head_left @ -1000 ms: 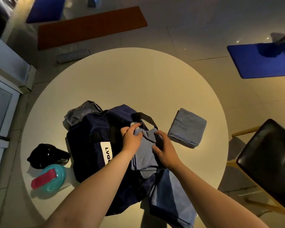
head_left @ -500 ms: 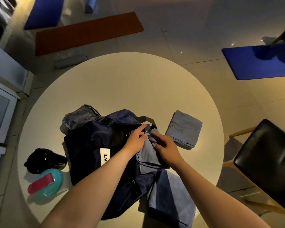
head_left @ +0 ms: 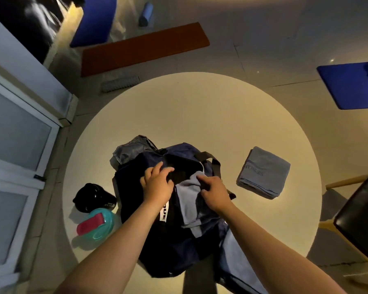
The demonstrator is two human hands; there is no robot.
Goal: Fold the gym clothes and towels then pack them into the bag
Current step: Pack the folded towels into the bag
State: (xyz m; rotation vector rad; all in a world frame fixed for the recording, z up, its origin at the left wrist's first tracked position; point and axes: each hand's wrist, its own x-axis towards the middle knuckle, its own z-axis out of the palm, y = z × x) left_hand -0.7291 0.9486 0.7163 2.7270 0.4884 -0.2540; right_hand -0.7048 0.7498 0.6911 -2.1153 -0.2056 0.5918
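Packing: pinches the blue-grey towel (head_left: 187,200) with the curled right hand (head_left: 216,193), half inside the navy bag (head_left: 168,251) on the counter's (head_left: 200,115) near side; grips the bag's rim with the left hand (head_left: 157,184); next, likely calls for tucking the trailing end in; since a second ago, has moved the left hand off towel onto rim.

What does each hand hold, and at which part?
Left grip: the bag, at the edge of its opening. Right grip: the cloth, at its upper end.
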